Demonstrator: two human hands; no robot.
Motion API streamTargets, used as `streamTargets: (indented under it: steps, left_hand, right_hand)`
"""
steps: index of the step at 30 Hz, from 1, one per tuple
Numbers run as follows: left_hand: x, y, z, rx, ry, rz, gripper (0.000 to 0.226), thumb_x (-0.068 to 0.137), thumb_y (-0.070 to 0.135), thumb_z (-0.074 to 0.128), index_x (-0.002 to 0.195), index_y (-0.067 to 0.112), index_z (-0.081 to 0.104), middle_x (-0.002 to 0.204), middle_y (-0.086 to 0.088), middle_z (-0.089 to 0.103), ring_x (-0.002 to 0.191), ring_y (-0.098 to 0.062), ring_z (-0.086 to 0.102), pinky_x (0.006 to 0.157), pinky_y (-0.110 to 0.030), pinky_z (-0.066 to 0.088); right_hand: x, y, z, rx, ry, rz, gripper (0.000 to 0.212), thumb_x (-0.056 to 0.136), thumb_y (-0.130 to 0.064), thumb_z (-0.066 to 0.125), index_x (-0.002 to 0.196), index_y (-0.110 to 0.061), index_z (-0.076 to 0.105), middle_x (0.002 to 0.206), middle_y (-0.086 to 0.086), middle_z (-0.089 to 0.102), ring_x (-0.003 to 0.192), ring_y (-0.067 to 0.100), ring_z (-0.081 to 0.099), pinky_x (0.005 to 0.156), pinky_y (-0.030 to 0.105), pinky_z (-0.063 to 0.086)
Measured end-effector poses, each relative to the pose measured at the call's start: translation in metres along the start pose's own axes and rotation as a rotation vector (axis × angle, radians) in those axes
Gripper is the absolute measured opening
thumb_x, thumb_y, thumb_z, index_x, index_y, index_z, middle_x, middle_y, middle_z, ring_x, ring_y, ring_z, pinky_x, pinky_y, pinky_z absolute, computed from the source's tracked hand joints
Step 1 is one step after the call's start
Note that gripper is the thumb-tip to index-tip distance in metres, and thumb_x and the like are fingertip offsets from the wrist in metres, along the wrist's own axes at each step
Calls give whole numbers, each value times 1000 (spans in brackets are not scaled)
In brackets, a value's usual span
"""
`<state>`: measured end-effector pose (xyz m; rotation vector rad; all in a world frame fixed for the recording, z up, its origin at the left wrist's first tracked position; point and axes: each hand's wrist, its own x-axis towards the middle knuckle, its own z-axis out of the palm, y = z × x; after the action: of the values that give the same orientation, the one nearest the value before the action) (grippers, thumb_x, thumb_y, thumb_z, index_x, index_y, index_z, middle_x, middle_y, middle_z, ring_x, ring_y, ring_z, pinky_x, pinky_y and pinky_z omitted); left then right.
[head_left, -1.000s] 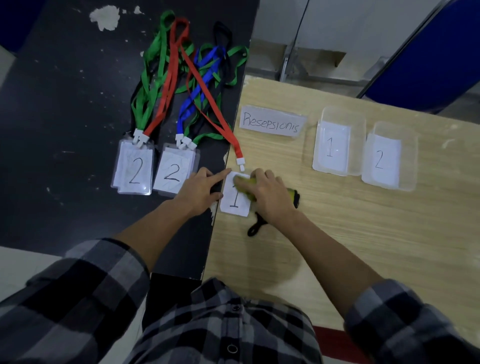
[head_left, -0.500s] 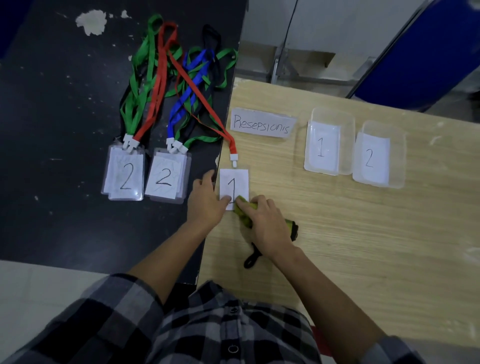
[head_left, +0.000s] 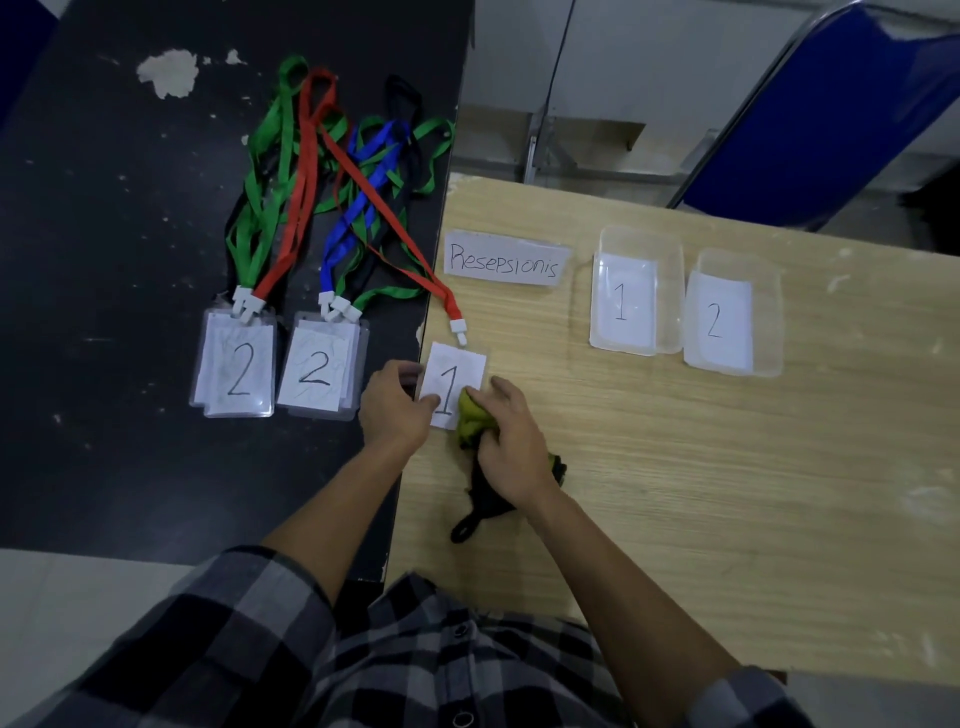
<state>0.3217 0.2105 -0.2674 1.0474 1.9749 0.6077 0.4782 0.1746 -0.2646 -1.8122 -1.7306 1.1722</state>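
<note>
Head view: left hand (head_left: 392, 410) is pinching the clear-sleeved paper badge marked 1 (head_left: 457, 370) steady so the right hand (head_left: 511, 449), gripping a crumpled yellow-green cloth (head_left: 469, 420), is wiping it.

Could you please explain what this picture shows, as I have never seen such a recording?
There is no machine: a person wears a camera on the head, so the one view looks down at their own two hands. The left hand pinches a badge marked 1 on a red lanyard, and the right hand grips a yellow-green cloth against it. On the black table lie two badge stacks marked 2; on the wooden table, a Resepsionis sign, a clear tub labelled 1 and a clear tub labelled 2.
</note>
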Motion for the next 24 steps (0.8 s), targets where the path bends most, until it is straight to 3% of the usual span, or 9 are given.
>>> streamTargets:
  steps: [3, 4, 7, 10, 13, 17, 18, 21, 24]
  left_hand:
    - [2, 0, -3, -75, 0, -39, 39, 84, 10, 77, 118, 14, 60, 108, 2, 65, 90, -12, 59, 78, -26, 48]
    - [2, 0, -4, -110, -3, -54, 36, 85, 9, 76, 118, 13, 60, 107, 1, 66, 88, -11, 58, 76, -23, 47]
    - [0, -1, -10, -183, -58, -76, 33, 88, 10, 73, 116, 18, 59, 108, -2, 67, 84, -10, 60, 73, -28, 55]
    - [-7, -4, -15, -184, -120, -11, 42, 85, 17, 78, 121, 20, 56, 108, 0, 66, 87, -9, 62, 74, -26, 53]
    - [-17, -1, -15, -283, -185, 1, 54, 86, 22, 77, 133, 28, 50, 115, 11, 61, 98, -5, 60, 81, -27, 53]
    - [-26, 9, -10, -452, -283, -70, 17, 100, 26, 57, 115, 28, 65, 109, 6, 71, 96, -13, 67, 72, -26, 53]
    - [-27, 10, -9, -483, -310, -100, 21, 103, 31, 50, 112, 28, 69, 107, 4, 74, 95, -13, 70, 70, -26, 53]
    - [-29, 9, -6, -544, -306, -174, 23, 103, 33, 50, 115, 26, 68, 105, 3, 75, 94, -11, 73, 69, -25, 56]
    - [-26, 2, -3, -483, -258, -200, 27, 94, 11, 66, 120, 17, 65, 109, -5, 71, 97, -16, 70, 71, -25, 59]
  right_hand:
    - [3, -21, 3, 339, -17, 107, 60, 83, 17, 46, 133, -13, 61, 150, 0, 40, 136, 10, 39, 104, 4, 31]
    - [4, -27, 3, 494, -4, 199, 58, 84, 17, 46, 129, -15, 64, 144, -1, 47, 132, 13, 47, 102, 8, 38]
    - [8, -40, -8, 1108, 19, 465, 53, 88, 15, 42, 122, -16, 68, 120, 15, 69, 106, 31, 67, 95, 41, 54]
    - [6, -38, -25, 1410, -41, 524, 49, 89, 11, 39, 124, -12, 64, 117, 23, 68, 101, 36, 66, 94, 48, 52]
    - [2, -37, -39, 1455, -239, 497, 51, 89, 7, 39, 132, -10, 59, 118, 20, 68, 99, 33, 67, 90, 43, 55]
    - [-5, -37, -42, 1421, -334, 453, 51, 90, 8, 39, 133, -10, 59, 126, 20, 66, 106, 32, 66, 100, 45, 49]
    - [-5, -36, -40, 1361, -309, 444, 51, 90, 9, 40, 131, -10, 62, 123, 21, 66, 107, 33, 66, 101, 46, 48]
    - [-5, -34, -29, 1001, -173, 427, 49, 89, 10, 45, 121, -18, 70, 115, 11, 72, 106, 25, 68, 92, 32, 54]
    - [-2, -27, -24, 512, -89, 272, 48, 88, 9, 49, 117, -23, 70, 106, -8, 69, 96, 0, 64, 81, 9, 47]
